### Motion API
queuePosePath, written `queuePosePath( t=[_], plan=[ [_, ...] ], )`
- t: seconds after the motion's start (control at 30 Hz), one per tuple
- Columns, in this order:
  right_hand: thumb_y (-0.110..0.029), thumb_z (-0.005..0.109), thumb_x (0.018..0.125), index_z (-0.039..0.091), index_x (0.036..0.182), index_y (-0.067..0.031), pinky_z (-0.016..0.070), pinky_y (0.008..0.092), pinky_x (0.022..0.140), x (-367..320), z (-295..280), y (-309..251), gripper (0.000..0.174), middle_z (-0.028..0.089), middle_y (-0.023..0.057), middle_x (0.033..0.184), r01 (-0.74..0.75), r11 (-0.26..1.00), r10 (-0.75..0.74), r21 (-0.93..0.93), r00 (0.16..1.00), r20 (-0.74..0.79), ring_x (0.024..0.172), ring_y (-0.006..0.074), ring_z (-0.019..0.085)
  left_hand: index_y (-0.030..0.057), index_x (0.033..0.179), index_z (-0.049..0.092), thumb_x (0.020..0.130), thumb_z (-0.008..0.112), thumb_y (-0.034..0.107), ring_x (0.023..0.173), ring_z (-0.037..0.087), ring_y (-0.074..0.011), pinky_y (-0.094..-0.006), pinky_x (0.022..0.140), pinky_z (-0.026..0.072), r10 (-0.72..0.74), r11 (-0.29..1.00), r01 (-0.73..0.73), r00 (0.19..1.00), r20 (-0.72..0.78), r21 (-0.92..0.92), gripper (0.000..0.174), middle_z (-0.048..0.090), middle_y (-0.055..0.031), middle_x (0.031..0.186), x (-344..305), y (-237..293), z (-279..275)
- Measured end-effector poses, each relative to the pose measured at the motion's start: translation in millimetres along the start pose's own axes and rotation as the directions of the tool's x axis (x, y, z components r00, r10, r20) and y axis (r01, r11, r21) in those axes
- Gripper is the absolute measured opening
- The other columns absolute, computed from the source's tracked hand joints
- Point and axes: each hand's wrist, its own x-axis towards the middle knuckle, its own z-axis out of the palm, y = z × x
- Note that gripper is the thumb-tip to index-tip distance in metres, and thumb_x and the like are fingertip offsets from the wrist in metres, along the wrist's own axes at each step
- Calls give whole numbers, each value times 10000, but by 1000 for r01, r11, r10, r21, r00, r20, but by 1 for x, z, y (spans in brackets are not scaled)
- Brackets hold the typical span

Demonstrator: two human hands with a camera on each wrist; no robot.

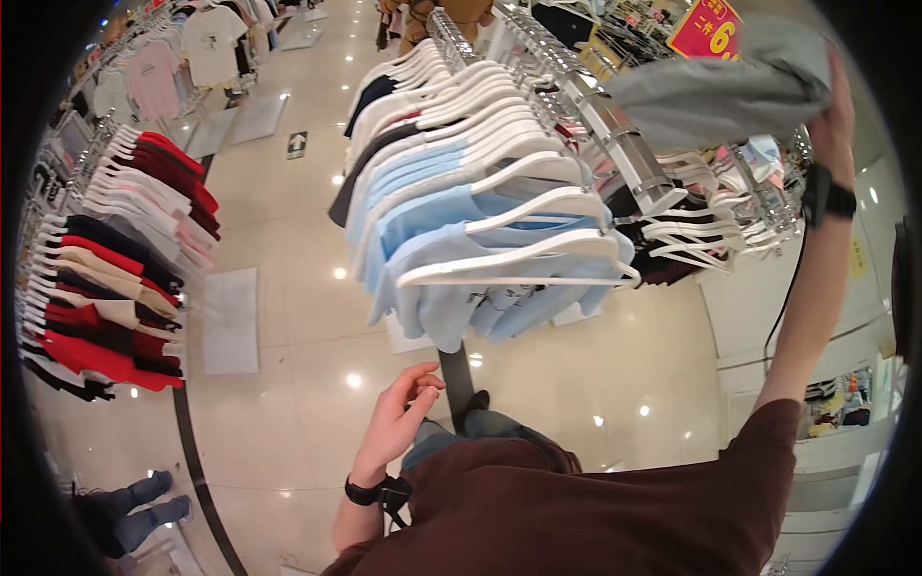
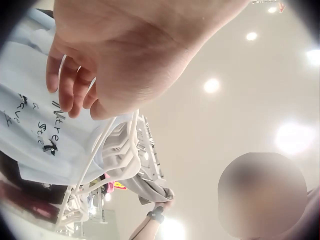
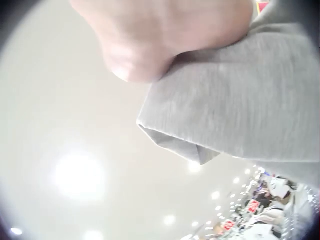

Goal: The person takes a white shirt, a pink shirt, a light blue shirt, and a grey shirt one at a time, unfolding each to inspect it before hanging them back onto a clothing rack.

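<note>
A grey cloth (image 1: 720,101) is gripped by the right hand (image 1: 836,120), raised at the upper right above the rack. In the right wrist view the hand (image 3: 170,30) lies over the edge of the grey fabric (image 3: 240,95); its fingertips are hidden. The left hand (image 1: 399,418) hangs below the front of the rack with fingers loosely bent, holding nothing. Light blue shirts (image 1: 423,250) on white hangers (image 1: 519,259) hang just beyond it. In the left wrist view that hand (image 2: 115,60) appears in front of a blue shirt with black lettering (image 2: 30,110).
The metal rack's bar (image 1: 615,134) runs away from the front, with more hangers (image 1: 691,240) on its right side. A red sign (image 1: 706,31) stands behind the cloth. Another garment rack (image 1: 125,259) is at the left, near another person's legs (image 1: 144,514).
</note>
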Motion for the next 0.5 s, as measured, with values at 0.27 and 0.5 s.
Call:
queuePosePath(
  t=[0.27, 0.5],
  plan=[
    [-417, 454, 1090, 509, 1478, -20, 437, 442, 1152, -142, -84, -38, 558, 593, 163, 1439, 5, 983, 11, 182, 996, -84, 1307, 299, 583, 12, 1410, 564, 1035, 593, 123, 1103, 646, -177, -342, 999, 499, 68, 973, -127, 957, 283, 195, 392, 699, -79, 1159, 15, 27, 52],
    [-472, 473, 1069, 510, 1483, -35, 440, 454, 1140, -334, -149, 67, 603, 565, 161, 1471, -576, 465, 367, 672, 816, 446, 1312, 315, 573, -2, 1455, 518, 1017, 602, 137, 1227, 607, -204, -359, 1070, 471, 30, 992, -70, 939, 342, 106, 467, 674, -122, 1293, 1, 22, 120]
  ],
)
